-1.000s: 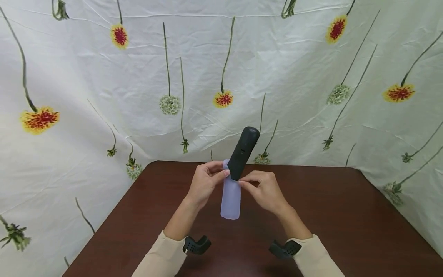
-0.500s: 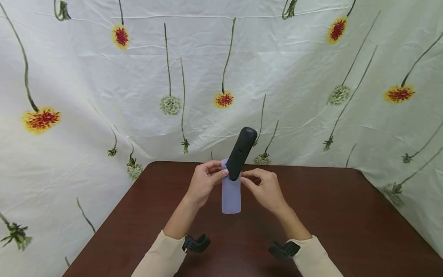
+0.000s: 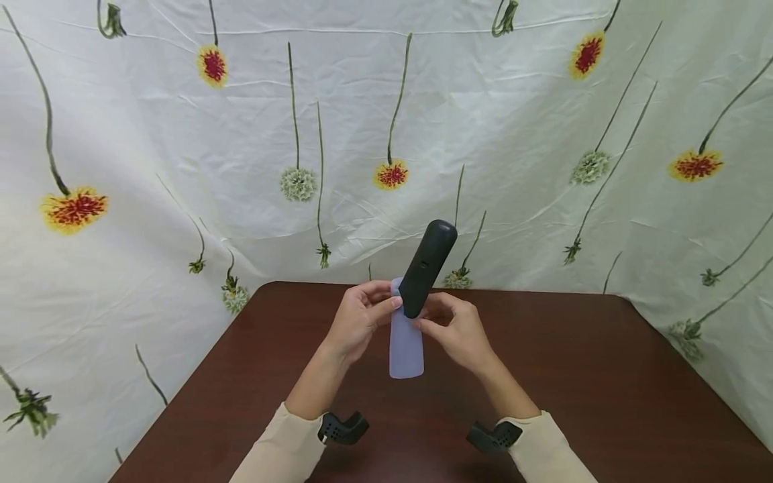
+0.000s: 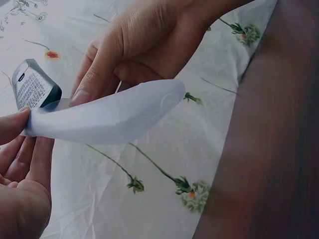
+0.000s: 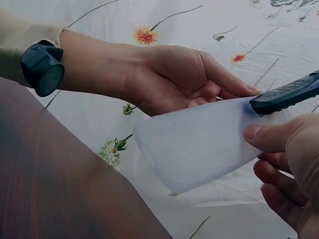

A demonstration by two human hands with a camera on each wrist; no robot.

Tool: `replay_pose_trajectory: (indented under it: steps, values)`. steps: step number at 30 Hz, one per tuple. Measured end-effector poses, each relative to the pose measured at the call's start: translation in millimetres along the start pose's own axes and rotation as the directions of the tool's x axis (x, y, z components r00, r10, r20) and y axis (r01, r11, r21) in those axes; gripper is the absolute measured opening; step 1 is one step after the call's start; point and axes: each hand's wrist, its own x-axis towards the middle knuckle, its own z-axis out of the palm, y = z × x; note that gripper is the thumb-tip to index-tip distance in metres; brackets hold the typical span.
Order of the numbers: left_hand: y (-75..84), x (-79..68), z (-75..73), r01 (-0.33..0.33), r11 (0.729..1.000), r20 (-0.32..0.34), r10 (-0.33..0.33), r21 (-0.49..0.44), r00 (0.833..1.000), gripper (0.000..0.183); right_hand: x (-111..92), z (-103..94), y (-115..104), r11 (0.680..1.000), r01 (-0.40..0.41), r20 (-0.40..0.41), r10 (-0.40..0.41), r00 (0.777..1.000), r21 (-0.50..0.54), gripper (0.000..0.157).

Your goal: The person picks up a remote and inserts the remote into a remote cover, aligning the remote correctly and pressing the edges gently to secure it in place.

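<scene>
With the left hand (image 3: pixel 357 320), pinches the pale lilac cover (image 3: pixel 406 350) at the nine o'clock side of its mouth, with thumb in front. With the right hand (image 3: pixel 462 335), pinches the same rim toward four o'clock; with both grips, therefore, is gripping the cover. Holds it above the dark brown table (image 3: pixel 543 382), a little toward six o'clock from the middle of the head view, with long body hanging downward. Has at the mouth the lower end of the black remote (image 3: pixel 429 267), with upper end pointing out toward one o'clock; cannot tell exactly how deep inside. Shows on the remote, in the left wrist view, a pale area with printed lines, too small for reading. Wears cream sleeves (image 3: pixel 282 446) and, at seven and five o'clock from the cover, dark wrist devices (image 3: pixel 343 428). Has behind the table, at twelve o'clock, a white cloth (image 3: pixel 513 100) with printed flowers.
</scene>
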Motion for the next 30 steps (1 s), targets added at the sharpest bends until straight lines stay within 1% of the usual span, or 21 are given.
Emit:
replay_pose_trajectory:
  steps: [2,4,6,8,10,13,15,17,18,20,22,24,27,30]
  values:
    - [0.3,0.0,0.2,-0.001,1.0,-0.013,0.001,0.017,1.0,0.025,-0.2,-0.5,0.3,1.0,0.02,-0.021,-0.021,1.0,-0.019,0.023]
    - [0.5,-0.1,0.3,0.0,0.999,-0.032,0.002,0.034,0.999,0.027,-0.5,-1.2,-0.3,0.997,0.057,-0.043,-0.06,0.997,-0.057,0.018]
    - [0.1,0.1,0.1,0.002,0.999,-0.052,0.001,0.046,0.999,0.027,-0.6,-2.0,-0.8,0.988,0.114,-0.051,-0.12,0.991,-0.109,0.015]
    - [-0.5,0.4,0.4,0.006,0.998,-0.068,-0.002,0.056,0.998,0.027,-0.6,-2.8,-1.0,0.968,0.186,-0.046,-0.196,0.98,-0.168,0.014]
    - [-1.3,0.8,1.0,0.011,0.998,-0.083,-0.005,0.066,0.996,0.027,-0.2,-3.6,-0.4,0.936,0.259,-0.029,-0.274,0.961,-0.238,0.012]
    - [-2.4,1.3,2.4,0.015,0.996,-0.114,-0.005,0.091,0.993,0.026,0.4,-4.6,0.0,0.869,0.353,-0.005,-0.378,0.926,-0.346,0.01]
    - [-2.4,1.3,4.3,0.018,0.994,-0.139,-0.003,0.105,0.99,0.026,0.6,-6.1,-0.6,0.828,0.389,0.005,-0.423,0.906,-0.405,0.01]
    - [-3.0,1.0,5.9,0.018,0.993,-0.159,0.001,0.118,0.987,0.025,0.5,-7.5,-0.5,0.806,0.404,0.0,-0.448,0.894,-0.433,0.01]
    - [-3.6,0.9,6.6,0.018,0.992,-0.166,0.003,0.124,0.986,0.025,0.5,-8.1,-0.6,0.805,0.407,-0.007,-0.454,0.891,-0.433,0.009]
    - [-4.7,0.8,8.2,0.011,0.99,-0.164,0.012,0.138,0.986,0.025,0.6,-9.3,-0.1,0.816,0.399,-0.027,-0.45,0.892,-0.418,0.007]
    - [-5.9,0.5,8.2,-0.002,0.989,-0.147,0.025,0.151,0.989,0.026,0.6,-8.9,1.1,0.832,0.388,-0.054,-0.443,0.895,-0.397,0.005]
    - [-6.2,0.2,6.6,-0.011,0.987,-0.122,0.031,0.157,0.992,0.026,0.7,-7.3,1.3,0.851,0.367,-0.078,-0.424,0.902,-0.377,0.004]
    - [-5.1,0.1,3.1,-0.012,0.989,-0.084,0.024,0.145,0.996,0.026,0.6,-5.0,1.4,0.888,0.321,-0.092,-0.368,0.925,-0.329,0.005]
    - [-4.1,0.5,0.1,-0.001,0.992,-0.056,0.008,0.123,0.998,0.026,0.4,-3.7,0.4,0.942,0.242,-0.11,-0.273,0.956,-0.232,0.009]
